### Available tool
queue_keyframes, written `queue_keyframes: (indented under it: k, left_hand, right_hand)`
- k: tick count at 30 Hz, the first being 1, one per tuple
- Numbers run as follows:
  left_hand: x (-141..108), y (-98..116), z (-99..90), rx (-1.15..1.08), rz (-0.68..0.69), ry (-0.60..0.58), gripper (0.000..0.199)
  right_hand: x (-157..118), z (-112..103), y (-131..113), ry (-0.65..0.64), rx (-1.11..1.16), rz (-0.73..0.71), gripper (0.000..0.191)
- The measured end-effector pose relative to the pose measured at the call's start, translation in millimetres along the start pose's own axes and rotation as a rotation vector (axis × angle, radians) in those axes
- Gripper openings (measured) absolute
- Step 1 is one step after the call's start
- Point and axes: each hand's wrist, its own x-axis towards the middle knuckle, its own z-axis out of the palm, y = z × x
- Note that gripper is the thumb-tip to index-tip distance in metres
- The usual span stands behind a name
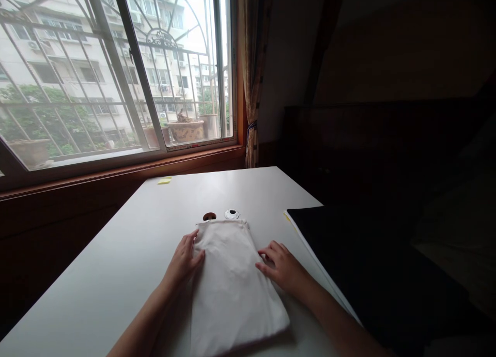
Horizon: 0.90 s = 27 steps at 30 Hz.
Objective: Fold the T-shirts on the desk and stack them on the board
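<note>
A white cloth bag lies flat on the white table in front of me, with a gathered, drawstring-like top edge at the far end. My left hand rests against the bag's left edge near the top, thumb on the cloth and fingers along the side, spread apart. At the right edge, slightly lower, my right hand touches the fabric with thumb and forefinger apart. Neither hand visibly pinches the cloth. Just beyond the bag's top are a round brown-rimmed hole and a white ring-shaped piece.
The white table narrows away from me toward a window with a curtain. A yellow slip lies near its far left corner. A dark flat thing covers the right side, its pale edge showing.
</note>
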Motion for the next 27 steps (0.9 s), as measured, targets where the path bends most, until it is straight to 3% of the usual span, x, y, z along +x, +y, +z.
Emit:
queue_keyframes:
  k: [6,10,13,20,27]
  left_hand:
    - [0.8,14.2,-5.9,-0.137,-0.111,-0.015,0.057]
    - [-0.2,23.7,-13.5,-0.198,-0.16,-0.137,0.057]
    - [-1.0,27.1,-10.6,-0.212,-0.16,-0.104,0.045]
    - [-1.8,27.0,5.5,-0.219,-0.106,-0.025,0.041]
    - [-4.5,34.9,11.9,-0.286,0.095,0.0,0.037]
  right_hand:
    - [-0.7,5.0,-8.8,-0.061,0.033,0.015,0.01]
    - [-5.8,-11.6,-1.6,-0.242,0.095,0.036,0.016]
    - [-8.6,-20.5,2.7,-0.347,0.152,0.12,0.016]
    - [-2.3,-0.3,-9.6,-0.016,0.039,0.212,0.024]
    - [-1.0,10.1,-12.3,-0.03,0.159,0.189,0.018]
